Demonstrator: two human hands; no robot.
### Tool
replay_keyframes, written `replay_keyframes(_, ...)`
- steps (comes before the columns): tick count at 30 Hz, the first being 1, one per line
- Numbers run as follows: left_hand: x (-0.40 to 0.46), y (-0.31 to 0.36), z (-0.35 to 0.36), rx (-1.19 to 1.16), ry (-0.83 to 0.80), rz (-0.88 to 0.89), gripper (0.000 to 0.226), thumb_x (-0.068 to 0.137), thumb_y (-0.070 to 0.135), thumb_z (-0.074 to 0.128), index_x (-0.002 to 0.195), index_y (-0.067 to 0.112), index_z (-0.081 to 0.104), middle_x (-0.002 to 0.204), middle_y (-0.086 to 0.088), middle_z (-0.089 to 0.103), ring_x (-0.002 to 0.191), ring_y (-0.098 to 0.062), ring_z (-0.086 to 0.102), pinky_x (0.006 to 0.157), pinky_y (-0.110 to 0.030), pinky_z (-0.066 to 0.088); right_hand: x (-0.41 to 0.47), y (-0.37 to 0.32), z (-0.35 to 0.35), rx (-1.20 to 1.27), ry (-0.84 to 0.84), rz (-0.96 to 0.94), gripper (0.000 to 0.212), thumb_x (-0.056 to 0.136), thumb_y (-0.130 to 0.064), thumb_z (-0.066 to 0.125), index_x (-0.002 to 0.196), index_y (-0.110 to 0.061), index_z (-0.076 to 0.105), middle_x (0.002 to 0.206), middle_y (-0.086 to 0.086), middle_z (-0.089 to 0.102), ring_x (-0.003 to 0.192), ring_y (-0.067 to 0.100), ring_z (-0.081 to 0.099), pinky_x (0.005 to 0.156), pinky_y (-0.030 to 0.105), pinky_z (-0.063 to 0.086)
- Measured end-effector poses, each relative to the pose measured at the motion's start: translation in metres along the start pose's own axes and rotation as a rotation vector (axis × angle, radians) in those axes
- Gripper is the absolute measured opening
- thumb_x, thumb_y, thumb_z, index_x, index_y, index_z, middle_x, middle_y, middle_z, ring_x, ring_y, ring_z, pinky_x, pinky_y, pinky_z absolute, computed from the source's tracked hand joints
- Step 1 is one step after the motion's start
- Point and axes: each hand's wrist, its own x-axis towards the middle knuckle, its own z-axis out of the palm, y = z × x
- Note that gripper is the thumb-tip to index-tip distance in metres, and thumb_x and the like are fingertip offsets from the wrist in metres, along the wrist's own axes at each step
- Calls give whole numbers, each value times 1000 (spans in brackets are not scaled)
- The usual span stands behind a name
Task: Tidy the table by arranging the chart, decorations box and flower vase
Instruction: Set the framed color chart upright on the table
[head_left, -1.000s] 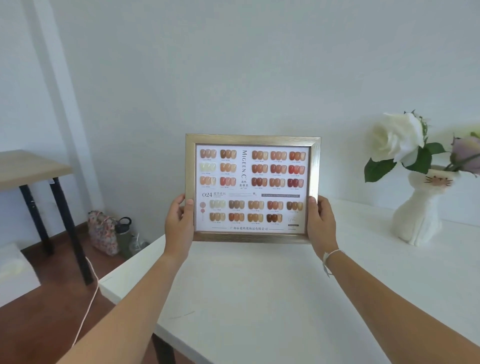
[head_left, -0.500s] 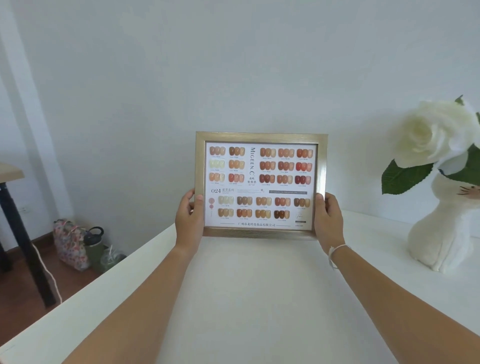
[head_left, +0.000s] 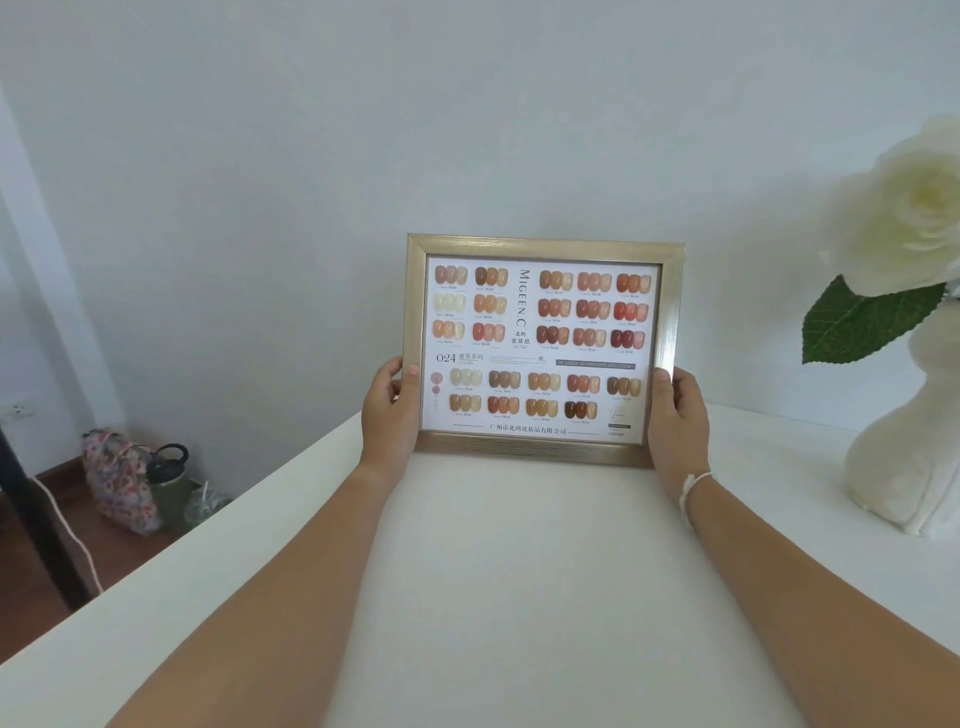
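The chart (head_left: 540, 348) is a gold-framed card of nail colour samples, held upright facing me near the far edge of the white table (head_left: 519, 597). My left hand (head_left: 389, 408) grips its lower left side, thumb on the front of the frame. On the opposite side my right hand (head_left: 680, 415) grips the lower right corner. A white cat-shaped flower vase (head_left: 904, 462) with a white rose (head_left: 914, 208) stands at the right edge of view, partly cut off. No decorations box is in view.
A pale wall rises just behind the table. Down on the wooden floor at the left lie a floral bag (head_left: 117, 478), a dark bottle (head_left: 169, 480) and a cable (head_left: 67, 525). A black table leg (head_left: 36, 525) stands at far left.
The chart has moved forward toward the wall and lower toward the table's far edge. My view has come closer, so the vase now sits at the right border.
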Motion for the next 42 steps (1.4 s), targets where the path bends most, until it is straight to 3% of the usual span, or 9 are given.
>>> replay_keyframes(13, 1, -8, -4, 8, -35, 0, 25, 94, 36, 43, 114, 28, 56, 96, 0, 69, 90, -15, 65, 76, -27, 50, -5, 1, -2, -1, -29, 33, 24, 96, -36, 36, 109, -23, 50, 73, -10, 53, 65, 4, 50, 60, 16, 41)
replay_keyframes(18, 0, -9, -5, 0, -48, -24, 26, 93, 37, 45, 116, 30, 55, 96, 1, 69, 94, -17, 66, 83, -33, 52, -9, -1, -7, 6, -22, 31, 19, 96, -34, 36, 108, -25, 49, 73, -10, 53, 66, 2, 51, 51, 0, 39)
replay_keyframes(25, -5, -7, -6, 28, -41, -31, 26, 93, 37, 44, 116, 30, 55, 90, 10, 70, 86, -6, 67, 69, -20, 48, -11, -1, -8, -2, -26, 65, 24, 95, -38, 37, 109, -23, 51, 73, -8, 52, 67, 6, 51, 61, 16, 41)
replay_keyframes(30, -8, -4, -5, 37, -12, -40, 23, 93, 38, 44, 112, 32, 54, 83, 16, 68, 72, 9, 64, 57, -7, 45, -11, 0, -10, 3, -19, 103, 28, 94, -42, 39, 111, -23, 51, 78, -6, 55, 71, 7, 53, 63, 18, 41)
replay_keyframes(37, -14, -2, -11, 16, 53, -86, 24, 92, 35, 46, 111, 26, 57, 97, 10, 65, 78, 6, 61, 66, -10, 46, -17, -3, -18, -23, 28, 137, 27, 92, -42, 43, 109, -23, 52, 79, -14, 53, 70, -1, 50, 60, 16, 36)
replay_keyframes(40, -21, 0, -16, 29, 66, -123, 25, 91, 36, 46, 112, 26, 56, 107, 0, 62, 99, -16, 59, 93, -36, 47, -24, -5, -27, -29, 48, 152, 27, 91, -41, 44, 109, -22, 53, 82, -12, 54, 74, 6, 53, 66, 19, 40)
replay_keyframes(42, -28, 3, -20, 25, 82, -135, 23, 90, 34, 46, 110, 27, 54, 111, -2, 62, 107, -21, 58, 99, -41, 45, -30, -8, -34, -34, 56, 162, 29, 91, -41, 45, 109, -20, 53, 85, -6, 55, 81, 15, 56, 74, 26, 42)
